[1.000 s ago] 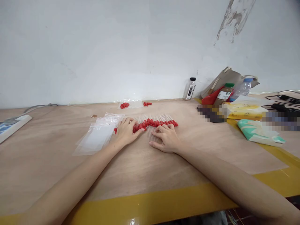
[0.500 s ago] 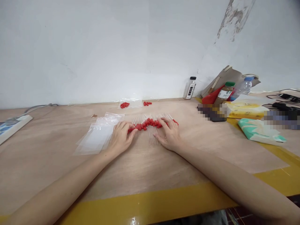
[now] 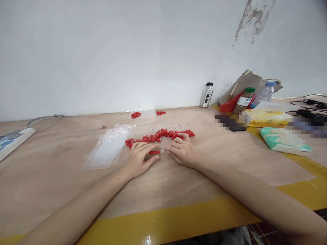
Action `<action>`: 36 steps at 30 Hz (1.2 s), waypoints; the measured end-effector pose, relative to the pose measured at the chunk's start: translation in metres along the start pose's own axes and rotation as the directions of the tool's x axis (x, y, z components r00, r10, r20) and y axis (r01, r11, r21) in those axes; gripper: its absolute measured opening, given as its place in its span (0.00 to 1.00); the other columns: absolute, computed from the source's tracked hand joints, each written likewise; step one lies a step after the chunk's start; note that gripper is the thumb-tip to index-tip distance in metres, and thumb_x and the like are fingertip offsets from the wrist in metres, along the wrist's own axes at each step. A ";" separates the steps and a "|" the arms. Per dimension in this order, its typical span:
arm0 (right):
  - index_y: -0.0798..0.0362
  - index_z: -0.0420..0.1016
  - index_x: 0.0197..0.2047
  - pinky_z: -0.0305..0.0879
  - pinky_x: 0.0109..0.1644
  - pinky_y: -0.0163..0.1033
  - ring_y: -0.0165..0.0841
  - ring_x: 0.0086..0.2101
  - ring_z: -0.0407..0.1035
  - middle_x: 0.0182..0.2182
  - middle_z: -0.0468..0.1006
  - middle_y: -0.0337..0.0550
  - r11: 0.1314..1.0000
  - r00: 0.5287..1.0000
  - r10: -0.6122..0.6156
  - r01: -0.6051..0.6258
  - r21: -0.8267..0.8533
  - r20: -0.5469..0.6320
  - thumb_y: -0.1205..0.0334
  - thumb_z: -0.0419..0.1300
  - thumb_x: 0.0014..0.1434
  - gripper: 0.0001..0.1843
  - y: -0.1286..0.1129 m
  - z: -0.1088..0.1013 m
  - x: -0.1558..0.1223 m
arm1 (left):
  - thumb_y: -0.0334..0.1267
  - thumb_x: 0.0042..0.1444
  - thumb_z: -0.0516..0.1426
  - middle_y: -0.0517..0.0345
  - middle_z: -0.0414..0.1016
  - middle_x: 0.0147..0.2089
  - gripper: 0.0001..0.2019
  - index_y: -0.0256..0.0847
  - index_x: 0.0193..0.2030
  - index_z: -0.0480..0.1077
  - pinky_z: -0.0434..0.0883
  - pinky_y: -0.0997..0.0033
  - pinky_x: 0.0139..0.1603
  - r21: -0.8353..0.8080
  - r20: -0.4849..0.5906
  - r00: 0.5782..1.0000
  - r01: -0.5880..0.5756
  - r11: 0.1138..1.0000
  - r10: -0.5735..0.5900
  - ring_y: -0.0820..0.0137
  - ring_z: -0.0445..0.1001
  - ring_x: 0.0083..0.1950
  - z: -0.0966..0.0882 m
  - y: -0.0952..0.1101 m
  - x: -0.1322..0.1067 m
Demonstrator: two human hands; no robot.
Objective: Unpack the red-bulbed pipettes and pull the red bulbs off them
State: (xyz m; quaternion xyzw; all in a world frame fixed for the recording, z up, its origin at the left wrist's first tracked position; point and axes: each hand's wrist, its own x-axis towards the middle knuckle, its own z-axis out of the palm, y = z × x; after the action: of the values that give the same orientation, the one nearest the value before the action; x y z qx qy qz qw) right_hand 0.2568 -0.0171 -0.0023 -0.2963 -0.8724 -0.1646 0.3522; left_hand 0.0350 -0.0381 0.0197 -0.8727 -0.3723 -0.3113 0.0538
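The left hand's (image 3: pixel 140 158) fingers are curving around a red bulb (image 3: pixel 154 152), the forefinger bending above it and the thumb reaching out below. The bulb is lying sideways in that gap, its left end disappearing toward the palm; whether the left fingers are gripping it or only surrounding it, I cannot tell. From its right end a clear tube (image 3: pixel 162 151) is running across to the right hand (image 3: pixel 184 152), whose fingertips are closing over it in what looks like a pinch, covering its far end.

Just beyond the fingers, loose clear tubes (image 3: pixel 166 143) are lying side by side, partly under the right hand. Behind them, red-tipped tubes (image 3: pixel 165 132) are forming a wavy row, their clear stems pointing toward the wall. Near the left knuckles, more red bulbs (image 3: pixel 129 142) are clustering at the row's end.

Farther left, flat clear bags (image 3: pixel 99 153) are overlapping on the surface (image 3: pixel 133 194). By the wall, two small red piles are sitting apart, the left pile (image 3: pixel 136 115) on clear plastic and the right pile (image 3: pixel 160 113) beside it.
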 end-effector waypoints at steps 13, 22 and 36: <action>0.49 0.74 0.32 0.41 0.53 0.46 0.29 0.32 0.61 0.22 0.73 0.36 0.998 0.997 -0.046 0.044 0.035 0.069 0.60 0.50 0.61 0.13 -0.003 -0.009 -0.003 | 0.41 0.60 0.50 0.60 0.73 0.26 0.12 0.43 0.30 0.72 0.58 0.65 0.42 -0.036 0.100 0.991 -0.091 0.995 0.094 0.71 0.66 0.31 0.003 -0.009 -0.009; 0.50 0.72 0.27 0.42 0.53 0.46 0.28 0.30 0.59 0.20 0.72 0.34 0.998 0.997 -0.056 0.054 0.046 0.050 0.60 0.50 0.61 0.14 -0.005 -0.017 -0.005 | 0.39 0.59 0.51 0.61 0.70 0.23 0.11 0.42 0.29 0.71 0.60 0.66 0.39 -0.089 0.060 0.988 -0.138 0.986 0.144 0.73 0.65 0.27 0.005 -0.007 -0.008; 0.51 0.76 0.37 0.48 0.43 0.40 0.30 0.30 0.65 0.28 0.78 0.41 0.932 0.929 0.361 -0.362 0.010 -0.078 0.63 0.52 0.58 0.11 0.007 -0.003 0.003 | 0.40 0.56 0.49 0.52 0.65 0.36 0.15 0.39 0.46 0.71 0.68 0.68 0.34 0.050 -0.296 0.880 0.403 0.914 -0.372 0.67 0.67 0.38 -0.025 -0.064 -0.010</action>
State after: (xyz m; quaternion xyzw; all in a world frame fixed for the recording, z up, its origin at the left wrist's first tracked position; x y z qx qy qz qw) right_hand 0.2612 -0.0125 0.0026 -0.4459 -0.7881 -0.1103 0.4097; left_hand -0.0267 -0.0063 0.0254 -0.7230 -0.5447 -0.4151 0.0908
